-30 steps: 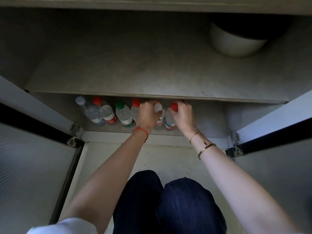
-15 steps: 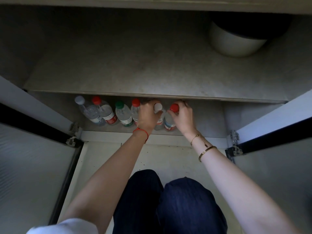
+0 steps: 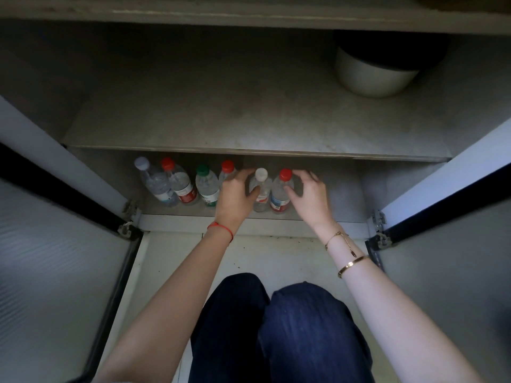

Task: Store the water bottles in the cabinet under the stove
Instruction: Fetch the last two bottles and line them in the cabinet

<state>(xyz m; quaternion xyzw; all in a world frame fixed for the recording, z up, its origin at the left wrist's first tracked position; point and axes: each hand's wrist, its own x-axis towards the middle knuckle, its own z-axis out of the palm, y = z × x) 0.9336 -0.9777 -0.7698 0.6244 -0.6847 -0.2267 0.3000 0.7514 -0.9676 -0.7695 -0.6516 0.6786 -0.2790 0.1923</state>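
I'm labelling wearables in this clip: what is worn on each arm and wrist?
Both forearms are bare. The left hand has a thin red string bracelet at its wrist; the right hand has a fine gold chain and a gold bangle.

Six bottles, one pot, two doors, two hands.

I count six water bottles [image 3: 208,186] on the cabinet floor: three red caps, two white, one green. One pot [image 3: 373,76] sits on the shelf above. Two doors [image 3: 55,272] stand open; left hand [image 3: 235,193], right hand [image 3: 309,194].
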